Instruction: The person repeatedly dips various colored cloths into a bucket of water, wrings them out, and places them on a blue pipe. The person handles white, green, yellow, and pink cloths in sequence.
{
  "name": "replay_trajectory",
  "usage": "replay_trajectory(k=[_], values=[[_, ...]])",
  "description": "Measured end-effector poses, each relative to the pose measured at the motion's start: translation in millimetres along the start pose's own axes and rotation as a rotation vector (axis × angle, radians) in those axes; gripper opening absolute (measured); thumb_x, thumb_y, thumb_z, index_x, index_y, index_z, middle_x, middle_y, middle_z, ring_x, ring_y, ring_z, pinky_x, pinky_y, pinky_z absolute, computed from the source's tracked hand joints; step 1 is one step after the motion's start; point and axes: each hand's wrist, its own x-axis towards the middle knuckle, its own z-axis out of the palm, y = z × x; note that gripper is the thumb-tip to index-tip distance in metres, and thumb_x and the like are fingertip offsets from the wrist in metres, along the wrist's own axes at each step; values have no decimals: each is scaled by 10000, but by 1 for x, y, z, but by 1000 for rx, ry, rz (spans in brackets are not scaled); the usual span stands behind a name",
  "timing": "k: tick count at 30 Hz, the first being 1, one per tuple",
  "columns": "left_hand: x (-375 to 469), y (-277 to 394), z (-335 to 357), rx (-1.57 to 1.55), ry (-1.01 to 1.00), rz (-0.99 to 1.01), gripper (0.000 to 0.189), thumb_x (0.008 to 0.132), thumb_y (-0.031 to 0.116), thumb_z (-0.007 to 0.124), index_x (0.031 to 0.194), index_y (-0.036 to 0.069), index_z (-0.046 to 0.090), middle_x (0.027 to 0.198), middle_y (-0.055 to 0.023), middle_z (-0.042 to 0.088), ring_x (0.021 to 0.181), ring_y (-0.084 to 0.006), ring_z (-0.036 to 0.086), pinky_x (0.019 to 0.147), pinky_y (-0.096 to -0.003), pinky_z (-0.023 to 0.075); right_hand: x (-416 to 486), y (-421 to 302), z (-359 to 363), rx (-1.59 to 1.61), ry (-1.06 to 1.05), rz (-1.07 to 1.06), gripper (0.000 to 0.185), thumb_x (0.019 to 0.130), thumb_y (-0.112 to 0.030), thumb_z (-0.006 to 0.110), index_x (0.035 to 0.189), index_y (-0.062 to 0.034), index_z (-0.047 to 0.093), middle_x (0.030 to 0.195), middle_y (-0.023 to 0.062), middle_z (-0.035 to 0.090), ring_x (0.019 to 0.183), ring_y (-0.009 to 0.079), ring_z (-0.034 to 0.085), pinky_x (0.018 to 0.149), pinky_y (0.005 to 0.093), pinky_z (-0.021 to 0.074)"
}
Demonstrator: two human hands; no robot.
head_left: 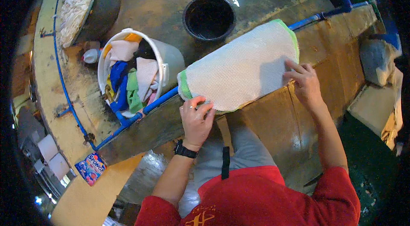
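Note:
A wet white waffle-weave cloth with green edging (240, 66) lies folded over the tank's concrete ledge and the blue pipe in front of me. At its near left corner is my left hand (197, 118), fingers bent and touching the edge; whether they pinch it is hard to tell. My right hand (302, 80) rests its fingertips on the cloth's right part, thumb side near the lower edge. Left of the cloth, a tilted white bucket (173, 62) holds blue, green, white and dark cloths.
Behind the cloth stands a round black tub (209, 18). A blue pipe (163, 98) with valves follows the ledge. Further left are a white bottle (91, 56) and a large dark basin (104, 11) heaped with white cloth. A sponge packet (91, 168) sits at the lower left corner.

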Motion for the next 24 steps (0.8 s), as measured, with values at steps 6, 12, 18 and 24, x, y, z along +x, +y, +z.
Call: replay_trajectory(k=[6, 12, 18, 24], values=[[24, 4, -16, 141, 37, -68, 575, 868, 429, 828, 1332, 131, 668, 1487, -175, 529, 1384, -407, 476, 1120, -589, 375, 66, -71, 14, -97, 204, -77, 516, 934, -285, 735, 1422, -147, 635, 1629, 121, 493, 1440, 384, 467, 1173, 557, 383], [12, -36, -11, 112, -101, -115, 756, 970, 405, 717, 1617, 125, 444, 1752, -228, 225, 1625, -428, 187, 1270, -694, 144, 98, -95, 83, -244, 18, -206, 715, 997, -534, 650, 1569, -126, 514, 1693, 174, 390, 1591, 420, 288, 1247, 685, 212], [11, -102, -176, 190, 604, -150, 388, 962, 101, 747, 1334, 34, 661, 1379, -209, 663, 1305, -394, 607, 1113, -467, 472, 185, -216, 66, 268, 10, -295, 325, 921, -190, 789, 1202, -41, 724, 1261, 181, 706, 1148, 378, 685, 973, 457, 550], [20, -346, -252, 179, 382, -388, 569, 932, 192, 763, 1464, 73, 601, 1456, -264, 581, 1384, -429, 532, 1183, -514, 409, 336, -418, 237, 721, -86, -404, 336, 925, -302, 808, 1113, -27, 763, 1020, 198, 752, 951, 391, 747, 879, 449, 595]])
